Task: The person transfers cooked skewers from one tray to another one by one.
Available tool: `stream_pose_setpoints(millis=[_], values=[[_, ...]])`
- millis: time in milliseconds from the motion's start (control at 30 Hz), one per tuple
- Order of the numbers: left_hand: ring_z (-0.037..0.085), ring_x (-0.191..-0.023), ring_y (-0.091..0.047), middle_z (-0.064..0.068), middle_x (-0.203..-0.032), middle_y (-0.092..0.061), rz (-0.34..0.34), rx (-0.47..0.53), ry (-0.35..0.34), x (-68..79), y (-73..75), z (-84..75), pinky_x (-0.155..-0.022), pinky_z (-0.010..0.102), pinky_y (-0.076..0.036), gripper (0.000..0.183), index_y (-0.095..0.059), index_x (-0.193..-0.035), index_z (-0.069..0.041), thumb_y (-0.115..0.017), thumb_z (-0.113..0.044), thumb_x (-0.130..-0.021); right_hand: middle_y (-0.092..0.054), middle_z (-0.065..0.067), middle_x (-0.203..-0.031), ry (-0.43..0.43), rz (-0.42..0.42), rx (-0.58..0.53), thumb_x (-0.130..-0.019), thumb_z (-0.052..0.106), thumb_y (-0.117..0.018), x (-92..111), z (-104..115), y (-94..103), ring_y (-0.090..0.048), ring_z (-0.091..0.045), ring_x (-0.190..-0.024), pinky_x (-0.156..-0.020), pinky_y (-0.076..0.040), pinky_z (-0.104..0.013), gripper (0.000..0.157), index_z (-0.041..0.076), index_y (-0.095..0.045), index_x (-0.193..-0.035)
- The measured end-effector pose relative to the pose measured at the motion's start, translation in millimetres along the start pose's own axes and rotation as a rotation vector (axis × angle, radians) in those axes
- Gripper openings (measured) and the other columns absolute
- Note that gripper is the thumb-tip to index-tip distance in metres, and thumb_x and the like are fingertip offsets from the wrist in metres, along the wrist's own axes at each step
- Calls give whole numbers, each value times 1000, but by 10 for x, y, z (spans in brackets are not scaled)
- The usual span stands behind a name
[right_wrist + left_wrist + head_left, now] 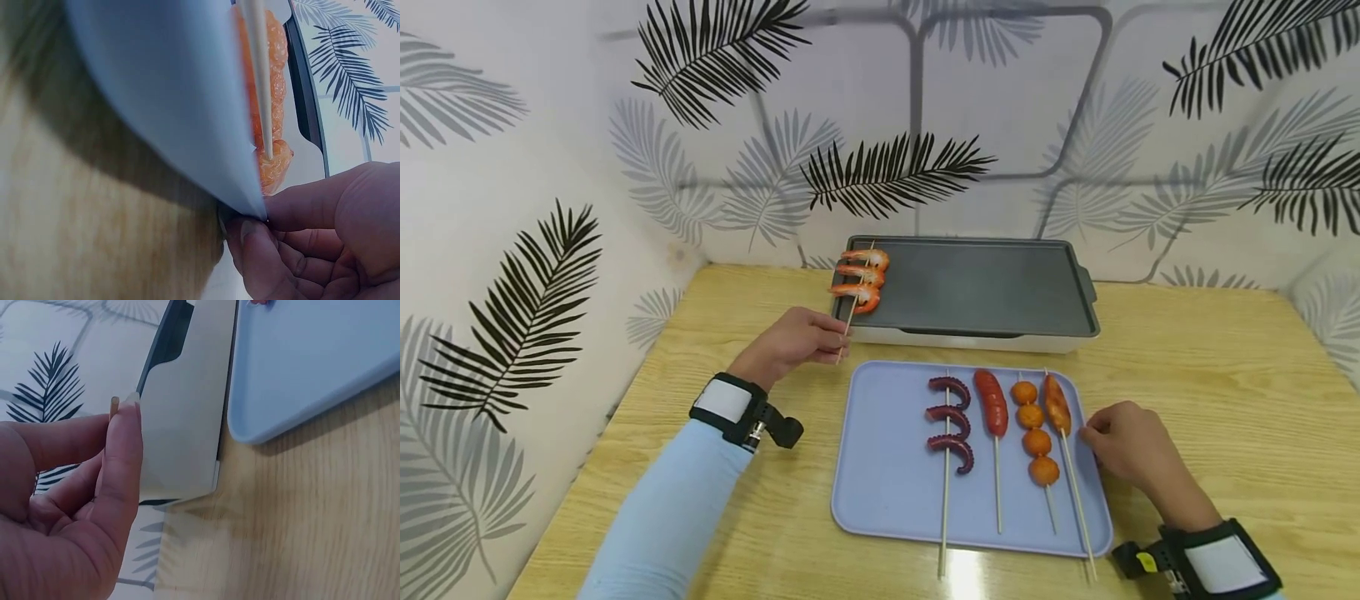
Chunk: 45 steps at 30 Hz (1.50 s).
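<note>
My left hand pinches the lower end of a shrimp skewer between thumb and fingers; its three shrimp lie at the left end of the dark griddle. In the left wrist view only the stick's tip shows above the fingers. With thumb and fingers, my right hand grips the right rim of the pale blue tray. Four-sided and shallow, the tray bears an octopus skewer, a sausage skewer, a skewer of orange balls and a browned meat skewer.
The griddle stands on a white base behind the tray, near the leaf-patterned backdrop. All this rests on a wooden table. Several stick ends reach toward or past the tray's front edge.
</note>
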<state>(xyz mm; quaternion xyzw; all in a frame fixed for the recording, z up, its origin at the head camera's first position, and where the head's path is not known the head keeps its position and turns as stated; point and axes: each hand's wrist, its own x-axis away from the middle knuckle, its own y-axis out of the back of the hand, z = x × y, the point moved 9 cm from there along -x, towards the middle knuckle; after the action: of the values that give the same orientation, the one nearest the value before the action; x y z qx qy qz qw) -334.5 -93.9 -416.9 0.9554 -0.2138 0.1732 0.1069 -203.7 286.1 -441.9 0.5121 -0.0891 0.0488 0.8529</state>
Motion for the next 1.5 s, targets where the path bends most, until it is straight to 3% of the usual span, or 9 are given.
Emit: stream_pose_setpoints(millis=[333, 600, 800, 1033, 1200, 1500], values=[[15, -90, -66, 32, -124, -58, -48, -6, -32, 26, -107, 35, -79, 26, -55, 32, -54, -127, 13, -54, 1, -97, -57, 0, -60, 18, -9, 2, -89, 11, -63, 7, 10, 4, -52, -16, -55, -49, -41, -31, 18, -1, -73, -81], [15, -88, -67, 31, -121, -60, -87, -34, -56, 89, -142, -28, -76, 25, -55, 32, -54, -126, 13, -55, 0, -97, -57, 0, -61, 12, 7, 6, -89, 11, -63, -12, -3, -5, -52, -16, -56, -50, -41, -32, 18, -1, -73, -81], [21, -91, -68, 28, -117, -62, -96, -24, -52, 193, -172, -26, -75, 25, -55, 32, -55, -126, 13, -56, 0, -96, -58, 0, -61, 19, -1, 0, -88, 11, -63, -11, -11, -9, -52, -16, -55, -50, -42, -32, 17, -1, -73, -80], [16, -85, -68, 25, -111, -63, -82, 22, -81, 437, -317, -32, -76, 26, -56, 26, -56, -120, 13, -56, 1, -97, -58, 0, -61, 18, -3, -2, -89, 11, -63, -8, -16, 0, -53, -15, -55, -50, -42, -32, 18, -1, -73, -81], [14, -80, -69, 26, -106, -65, -62, 47, -110, 650, -527, -13, -73, 27, -56, 24, -58, -116, 13, -59, 1, -95, -58, 0, -62, 12, -1, 0, -89, 11, -63, -6, -13, 12, -53, -16, -56, -51, -42, -32, 18, -1, -73, -82], [17, -82, -70, 22, -102, -67, 11, 70, -98, 1057, -872, 29, -74, 30, -57, 23, -59, -113, 12, -61, -1, -94, -59, -1, -63, 1, 7, 1, -89, 11, -63, -21, -9, -14, -53, -16, -56, -51, -43, -32, 17, -2, -73, -83]])
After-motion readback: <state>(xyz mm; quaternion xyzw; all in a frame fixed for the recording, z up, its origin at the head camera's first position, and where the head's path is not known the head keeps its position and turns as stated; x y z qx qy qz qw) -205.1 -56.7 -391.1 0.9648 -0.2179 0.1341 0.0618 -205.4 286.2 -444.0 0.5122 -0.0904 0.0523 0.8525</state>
